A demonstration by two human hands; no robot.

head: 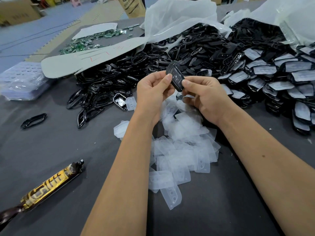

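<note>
A black key-fob shell (175, 77) with small white button icons is held up above the dark table (51, 147). My left hand (151, 94) pinches its left edge with thumb and curled fingers. My right hand (204, 97) pinches its right lower end, thumb on top. Below both hands lies a heap of translucent white rubber pads (180, 154) with small holes.
Black frame rings (105, 86) are piled at the centre left, one stray ring (33, 120) further left. Black shells with white film (272, 79) fill the right. Green circuit boards (85, 42) lie at the back. A gold-and-brown tube (46, 188) rests near the front left. White plastic bags (179, 17) sit behind.
</note>
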